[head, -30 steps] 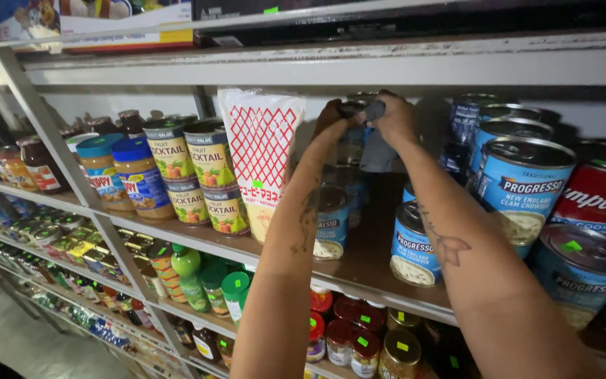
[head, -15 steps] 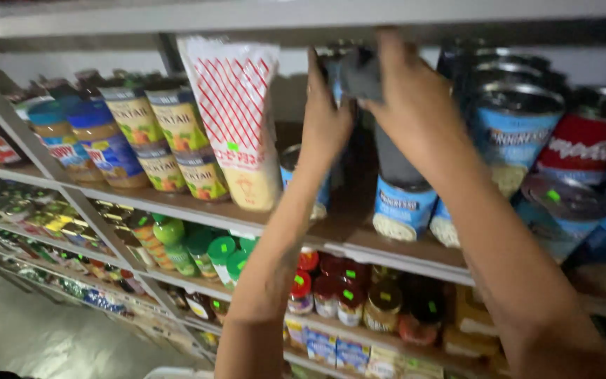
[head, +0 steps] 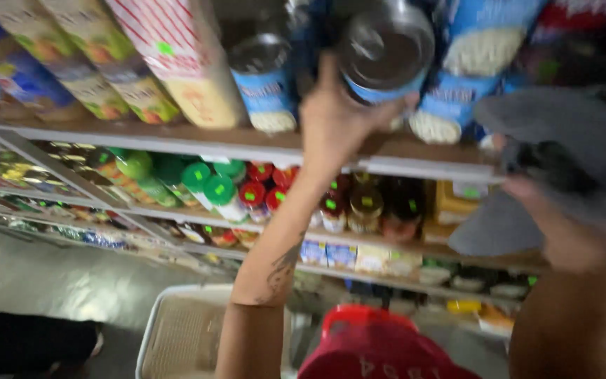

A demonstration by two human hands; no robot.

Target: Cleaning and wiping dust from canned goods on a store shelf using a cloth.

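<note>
Shelves (head: pixel 261 144) packed with tins, jars and bottles fill the blurred view, above a grey floor. At the front of the top shelf, the left hand (head: pixel 338 116) is clamped around a blue-labelled can (head: pixel 386 52) with a shiny metal end, tipped toward the camera. Just beside it stand more blue cans (head: pixel 264 81) and a red-and-white packet (head: pixel 177 56). Lower right, the right hand (head: pixel 562 224) closes on a grey cloth (head: pixel 569 133). Below sit a white basket (head: pixel 177 330) and a red object (head: pixel 380 347).
</note>
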